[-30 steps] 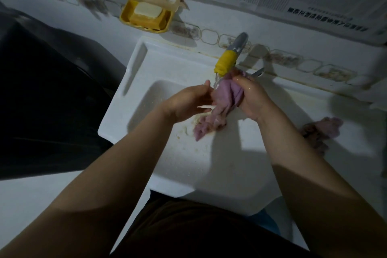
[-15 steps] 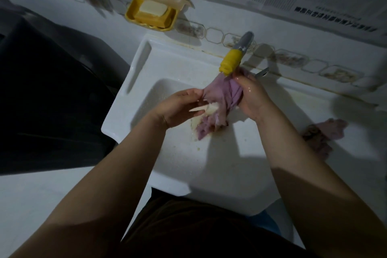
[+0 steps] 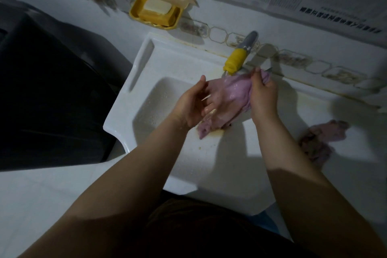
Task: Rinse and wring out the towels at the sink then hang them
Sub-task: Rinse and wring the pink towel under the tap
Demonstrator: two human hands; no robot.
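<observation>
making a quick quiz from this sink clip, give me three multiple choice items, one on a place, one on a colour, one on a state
1. Where does the second crumpled pink towel lie?
A. on the white sink's ledge to the right of the basin
B. in the soap dish
C. over the tap

2. What colour is the plastic nozzle on the tap?
A. green
B. yellow
C. red

3. What is the right hand doing?
A. hanging idle
B. turning the tap
C. gripping the wet pink towel under the tap

Answers:
1 A, it sits bunched on the ledge.
2 B, the nozzle is yellow below a grey spout.
3 C, its fingers curl round the cloth while the left hand spreads open against it.
</observation>
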